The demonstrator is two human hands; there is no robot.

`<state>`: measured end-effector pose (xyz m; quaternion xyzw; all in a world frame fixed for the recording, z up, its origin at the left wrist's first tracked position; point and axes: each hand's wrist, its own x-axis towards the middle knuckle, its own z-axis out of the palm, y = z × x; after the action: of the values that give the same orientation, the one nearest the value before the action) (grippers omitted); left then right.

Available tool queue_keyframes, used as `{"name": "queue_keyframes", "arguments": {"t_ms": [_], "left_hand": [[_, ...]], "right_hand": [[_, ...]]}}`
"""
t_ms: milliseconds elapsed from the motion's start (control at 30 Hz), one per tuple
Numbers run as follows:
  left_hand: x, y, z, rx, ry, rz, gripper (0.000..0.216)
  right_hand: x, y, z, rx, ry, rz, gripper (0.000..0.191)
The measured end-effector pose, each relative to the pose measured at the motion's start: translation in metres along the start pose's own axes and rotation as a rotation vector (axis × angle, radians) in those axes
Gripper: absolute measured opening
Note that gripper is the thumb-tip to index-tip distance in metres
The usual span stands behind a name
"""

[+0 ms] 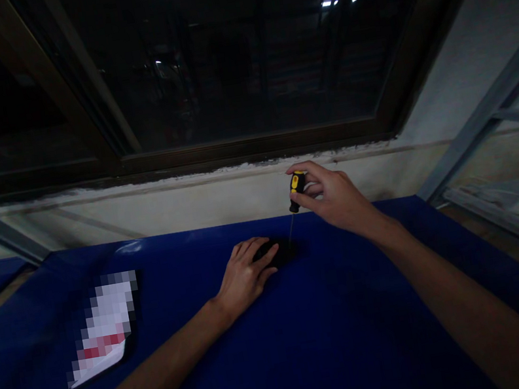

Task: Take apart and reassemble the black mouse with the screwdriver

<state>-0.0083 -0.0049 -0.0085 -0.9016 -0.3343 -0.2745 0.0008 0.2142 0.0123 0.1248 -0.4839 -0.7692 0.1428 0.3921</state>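
Note:
My right hand grips the black and yellow handle of a screwdriver between thumb and fingers. Its thin shaft slants down to a small black object lying on the blue tabletop. Over the left part of that object rests my left hand, fingers closed about it and holding it down. The object is too dark to tell its kind, and the screwdriver's tip is lost against it.
To the left lies a blurred white and red sheet or packet. A pale wall strip and a dark window stand behind the table. Grey metal posts rise at both back corners.

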Motion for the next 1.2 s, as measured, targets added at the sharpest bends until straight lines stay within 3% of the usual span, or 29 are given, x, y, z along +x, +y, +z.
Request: {"name": "queue_keyframes", "arguments": {"t_ms": [167, 533, 767, 933, 1200], "left_hand": [[0.0, 0.0, -0.001, -0.001, 0.011, 0.005, 0.043], [-0.001, 0.001, 0.0, -0.013, 0.013, 0.008, 0.043], [-0.001, 0.001, 0.0, 0.001, 0.009, 0.004, 0.043], [-0.001, 0.0, 0.001, 0.012, -0.001, -0.014, 0.043], [-0.001, -0.001, 0.001, 0.014, -0.006, -0.007, 0.044]], "right_hand": [[-0.011, -0.003, 0.006, -0.042, -0.078, -0.018, 0.037], [-0.012, -0.001, 0.006, -0.079, -0.116, -0.094, 0.038], [-0.013, -0.002, 0.001, -0.194, -0.037, -0.278, 0.035], [-0.014, -0.002, 0.006, -0.2, 0.057, -0.29, 0.031], [-0.014, -0.004, 0.007, -0.178, 0.03, -0.293, 0.035]]}}
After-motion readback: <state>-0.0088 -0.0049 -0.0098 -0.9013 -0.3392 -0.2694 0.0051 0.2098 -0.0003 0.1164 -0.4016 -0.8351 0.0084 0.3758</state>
